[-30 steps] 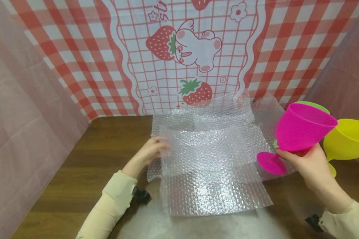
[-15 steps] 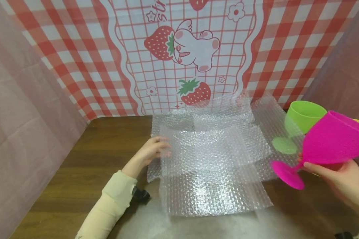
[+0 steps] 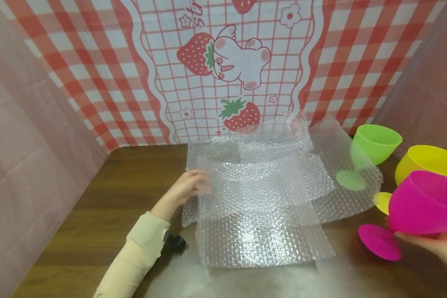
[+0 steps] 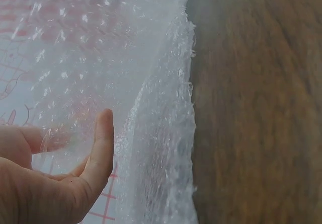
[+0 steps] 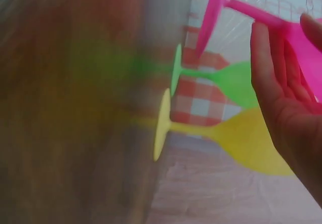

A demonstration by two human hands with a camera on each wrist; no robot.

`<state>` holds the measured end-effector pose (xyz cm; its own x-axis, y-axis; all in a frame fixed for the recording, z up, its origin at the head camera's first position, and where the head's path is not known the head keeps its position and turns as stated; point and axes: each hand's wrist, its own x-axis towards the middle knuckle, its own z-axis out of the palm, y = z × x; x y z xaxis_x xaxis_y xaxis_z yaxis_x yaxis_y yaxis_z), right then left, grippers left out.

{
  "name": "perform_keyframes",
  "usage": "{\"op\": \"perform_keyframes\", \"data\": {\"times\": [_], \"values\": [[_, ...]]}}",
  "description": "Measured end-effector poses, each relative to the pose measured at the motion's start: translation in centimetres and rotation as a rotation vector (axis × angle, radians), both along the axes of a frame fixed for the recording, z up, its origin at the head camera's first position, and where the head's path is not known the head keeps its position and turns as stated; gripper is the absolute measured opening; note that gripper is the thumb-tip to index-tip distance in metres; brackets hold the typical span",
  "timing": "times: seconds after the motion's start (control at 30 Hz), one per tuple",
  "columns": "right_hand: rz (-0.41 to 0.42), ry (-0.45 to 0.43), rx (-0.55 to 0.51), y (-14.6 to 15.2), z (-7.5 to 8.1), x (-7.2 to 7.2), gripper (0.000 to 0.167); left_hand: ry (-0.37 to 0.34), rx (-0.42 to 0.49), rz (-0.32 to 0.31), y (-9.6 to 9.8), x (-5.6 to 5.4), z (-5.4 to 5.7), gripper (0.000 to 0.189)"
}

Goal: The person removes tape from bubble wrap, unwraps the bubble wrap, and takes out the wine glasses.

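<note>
My right hand (image 3: 439, 248) holds a bright pink plastic goblet (image 3: 424, 203) by its stem, just under the bowl. The goblet leans slightly, and in the right wrist view its pink base (image 5: 214, 20) hangs clear of the tabletop. At the left edge of a clear bubble wrap sheet (image 3: 260, 236), my left hand (image 3: 188, 186) rests with loosely bent fingers. In the left wrist view one finger (image 4: 103, 138) points up beside the film, while others show through it. Behind the pink goblet stand a yellow goblet (image 3: 428, 163) and a green goblet (image 3: 376, 145).
More bubble wrap (image 3: 223, 149) lies under and behind the top sheet, one piece overlapping the green goblet's base. The brown wooden table (image 3: 108, 207) ends at a red checked cloth (image 3: 108, 82) with strawberry prints. Pink drapes (image 3: 41, 124) hang at the sides.
My right hand has moved the pink goblet right and down, toward the table's near right side, uncovering the green and yellow goblets. The left hand stays at the sheet's edge.
</note>
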<state>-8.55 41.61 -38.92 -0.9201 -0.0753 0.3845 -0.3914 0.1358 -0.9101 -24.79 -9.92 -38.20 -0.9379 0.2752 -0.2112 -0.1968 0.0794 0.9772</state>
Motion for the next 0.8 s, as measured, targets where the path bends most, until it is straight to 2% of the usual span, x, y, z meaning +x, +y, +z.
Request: {"op": "perform_keyframes", "data": {"times": [0.07, 0.1, 0.17, 0.23, 0.37, 0.43, 0.53, 0.6, 0.8], "values": [[-0.073, 0.104, 0.031, 0.6, -0.7, -0.3, 0.057, 0.002, 0.003, 0.002, -0.1, -0.1, 0.1, 0.043], [-0.128, 0.115, 0.077, 0.9, -1.0, -0.5, 0.058, 0.005, 0.001, -0.002, -0.1, -0.1, 0.1, 0.043], [-0.231, 0.106, 0.175, 1.6, -1.7, -0.8, 0.063, -0.001, 0.004, 0.002, -0.2, -0.1, 0.2, 0.043], [-0.269, 0.08, 0.247, 2.2, -2.4, -1.0, 0.065, 0.0, 0.001, -0.002, -0.2, -0.2, 0.2, 0.043], [-0.264, 0.002, 0.241, 2.3, -2.6, -1.3, 0.062, -0.005, 0.003, 0.004, -0.4, -0.2, 0.1, 0.043], [-0.257, -0.069, 0.236, 1.9, -2.1, -1.4, 0.056, -0.004, 0.005, 0.007, -0.5, -0.2, 0.0, 0.043], [-0.272, -0.167, 0.3, 1.1, -1.1, -1.5, 0.053, -0.003, 0.01, 0.009, -0.5, -0.2, 0.0, 0.043], [-0.272, -0.174, 0.323, 0.7, -0.8, -1.5, 0.055, -0.003, 0.011, 0.005, -0.5, -0.2, 0.0, 0.043], [-0.133, -0.111, 0.123, 0.7, -1.2, -1.9, 0.06, 0.012, 0.002, -0.028, -0.5, -0.1, 0.1, 0.043]]}}
